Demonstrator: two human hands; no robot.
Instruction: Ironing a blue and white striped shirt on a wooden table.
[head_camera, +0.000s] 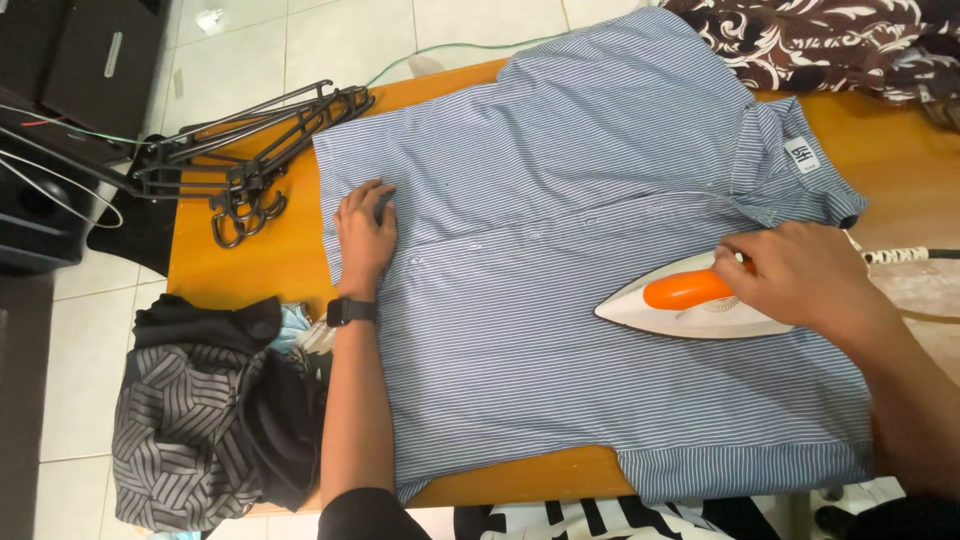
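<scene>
Head view: right hand (800, 275), fingers clenched around the orange handle of a white iron (680, 305) at right centre, resting on a blue striped shirt (560, 200). Left hand (365, 235), fingers released and flat, presses the shirt's left edge. Shirt covers the orange table (230, 260); black hangers (250, 150) upper left, dark clothes pile (200, 410) lower left.

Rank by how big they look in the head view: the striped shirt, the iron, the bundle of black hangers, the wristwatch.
1. striped shirt
2. black hangers
3. iron, partly hidden by the right hand, so close to the hangers
4. wristwatch
</scene>
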